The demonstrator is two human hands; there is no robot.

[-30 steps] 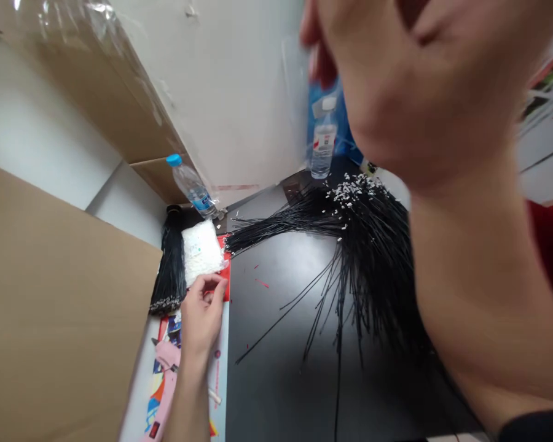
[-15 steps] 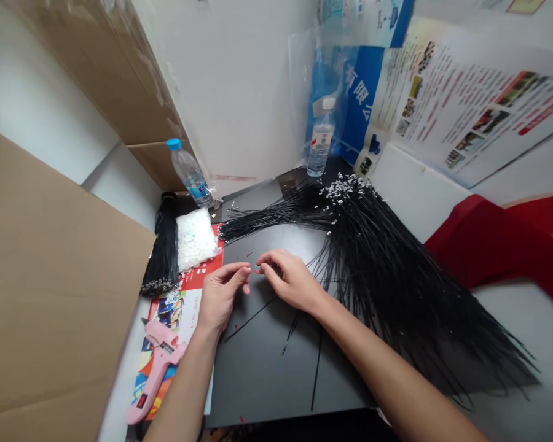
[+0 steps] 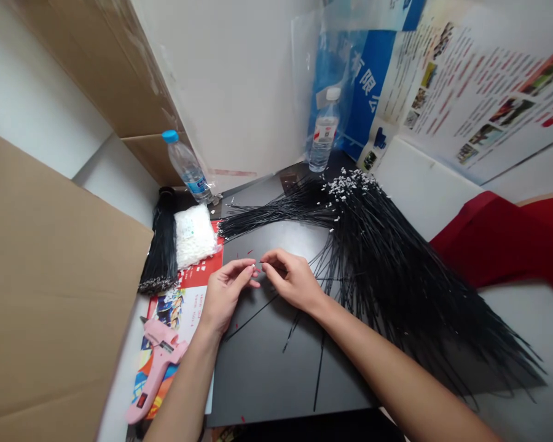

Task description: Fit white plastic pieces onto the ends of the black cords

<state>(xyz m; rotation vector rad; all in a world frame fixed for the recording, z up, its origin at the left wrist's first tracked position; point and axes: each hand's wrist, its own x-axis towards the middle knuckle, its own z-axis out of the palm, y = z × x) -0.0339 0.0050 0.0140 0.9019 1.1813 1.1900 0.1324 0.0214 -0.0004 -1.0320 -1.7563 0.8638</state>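
Over the dark tabletop, my left hand pinches a small white connector between thumb and index finger, its other fingers loosely curled. My right hand is closed in a pinch just to the right, fingertips almost meeting the left ones. Whatever sits in the right fingertips is too small and blurred to make out. Beside the right forearm lies a large bundle of black wires with white connectors at its far end. Behind both hands a thinner bundle of black wires stretches leftward.
A bag of white pieces and another black wire bundle lie at left. Nearer is a pink glue gun on a printed sheet. Two water bottles stand at the back. Cardboard rises at left.
Both hands keep nearly the same place. The left fingertips have shifted slightly right, closer to the right ones, and the white connector shows more clearly. The view has tilted a little.
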